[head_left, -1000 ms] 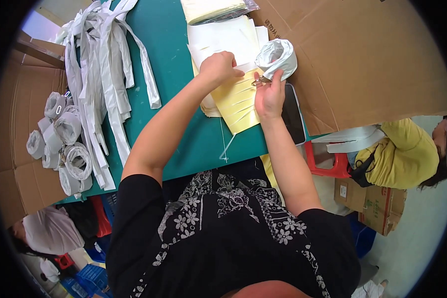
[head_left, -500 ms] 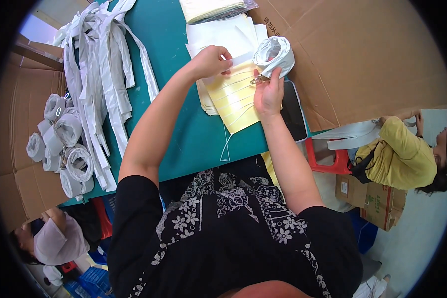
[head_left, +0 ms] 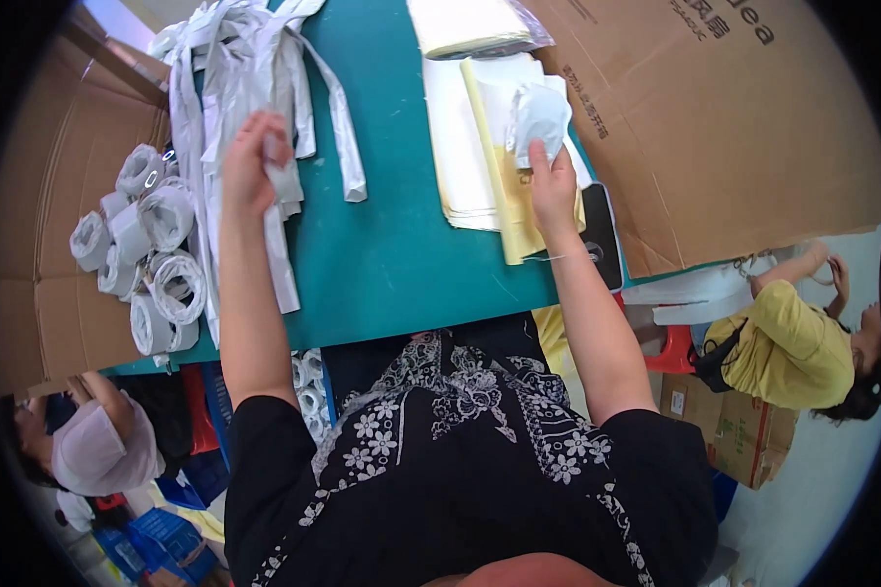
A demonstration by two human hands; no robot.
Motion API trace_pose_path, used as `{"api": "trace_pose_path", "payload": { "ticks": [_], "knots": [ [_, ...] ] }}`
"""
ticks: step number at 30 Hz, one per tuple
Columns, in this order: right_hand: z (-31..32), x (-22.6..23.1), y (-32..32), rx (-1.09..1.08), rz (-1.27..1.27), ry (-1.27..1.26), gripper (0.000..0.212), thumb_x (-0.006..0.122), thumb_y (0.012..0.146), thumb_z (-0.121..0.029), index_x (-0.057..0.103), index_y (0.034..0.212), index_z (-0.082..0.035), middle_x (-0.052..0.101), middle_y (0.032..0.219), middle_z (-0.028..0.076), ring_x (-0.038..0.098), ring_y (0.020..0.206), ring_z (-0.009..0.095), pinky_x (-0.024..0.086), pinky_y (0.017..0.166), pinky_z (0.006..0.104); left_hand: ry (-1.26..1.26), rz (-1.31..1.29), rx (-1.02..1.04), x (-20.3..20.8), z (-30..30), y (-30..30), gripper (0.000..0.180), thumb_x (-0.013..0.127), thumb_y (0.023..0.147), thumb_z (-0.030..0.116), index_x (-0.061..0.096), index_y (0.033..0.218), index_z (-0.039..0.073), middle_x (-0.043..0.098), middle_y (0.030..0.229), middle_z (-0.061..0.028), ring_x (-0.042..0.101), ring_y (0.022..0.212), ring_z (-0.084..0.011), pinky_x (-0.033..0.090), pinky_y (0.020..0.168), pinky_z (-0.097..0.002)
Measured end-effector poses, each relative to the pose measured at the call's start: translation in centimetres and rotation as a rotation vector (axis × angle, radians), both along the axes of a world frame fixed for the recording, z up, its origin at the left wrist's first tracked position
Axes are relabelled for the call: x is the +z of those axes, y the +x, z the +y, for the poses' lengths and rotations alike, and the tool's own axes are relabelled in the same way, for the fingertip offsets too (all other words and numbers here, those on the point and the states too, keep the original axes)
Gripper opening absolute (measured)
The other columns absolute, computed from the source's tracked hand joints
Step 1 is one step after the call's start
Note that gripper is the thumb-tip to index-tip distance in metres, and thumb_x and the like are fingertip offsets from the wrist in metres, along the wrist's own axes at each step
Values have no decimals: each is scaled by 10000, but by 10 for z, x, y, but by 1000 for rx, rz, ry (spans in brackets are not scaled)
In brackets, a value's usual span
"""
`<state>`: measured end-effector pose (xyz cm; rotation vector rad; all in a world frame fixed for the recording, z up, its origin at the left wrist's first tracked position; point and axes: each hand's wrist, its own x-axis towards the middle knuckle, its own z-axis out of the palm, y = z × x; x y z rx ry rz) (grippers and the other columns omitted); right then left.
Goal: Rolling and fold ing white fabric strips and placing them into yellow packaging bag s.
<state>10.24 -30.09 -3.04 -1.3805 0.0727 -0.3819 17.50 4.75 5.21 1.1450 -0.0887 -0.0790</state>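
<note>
My right hand (head_left: 554,196) grips a white rolled strip (head_left: 540,119), thumb on its near side, above the paper stack at the right of the table. Beneath it lies a glossy yellow sheet (head_left: 507,210), its left edge curled up. My left hand (head_left: 253,164) is over a bunch of long white strips (head_left: 227,73) at the left. Motion blurs its fingers, which look bent; whether they hold anything cannot be made out. White sheets of paper (head_left: 457,147) lie under the yellow sheet.
Several white rolls with metal clips (head_left: 166,217) are piled at the left beside a cardboard wall (head_left: 44,235). A large cardboard piece (head_left: 685,147) covers the right side. A dark phone (head_left: 602,235) lies by my right forearm. People sit at both sides.
My left hand has left the yellow sheet and swung left to the white strips. The roll in my right hand has turned, and the yellow sheet's left edge has curled up.
</note>
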Motion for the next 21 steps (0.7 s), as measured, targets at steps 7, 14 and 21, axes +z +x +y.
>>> {"api": "trace_pose_path", "payload": {
  "ticks": [7,14,21],
  "knots": [
    [58,67,-29,281,-42,-559,368,686,785,-202,591,1062,20,506,1199,118,565,982,169,470,804,276,192,22,-124,15,-96,-110,167,628,851,221,574,791,76,530,636,40,427,547,-8,290,473,-161],
    [80,80,-51,271,-172,-835,325,727,709,-189,643,972,-18,565,1104,132,584,966,221,484,777,295,346,77,-76,-22,-86,-126,277,707,785,265,567,702,41,558,620,13,469,556,-17,333,475,-170],
    [107,64,-59,197,-249,-833,277,643,815,-166,615,1033,4,569,1104,154,551,1030,230,446,841,296,814,-466,483,-23,-79,-128,302,767,686,293,566,679,68,539,682,0,522,697,-128,401,668,-275]
  ]
}}
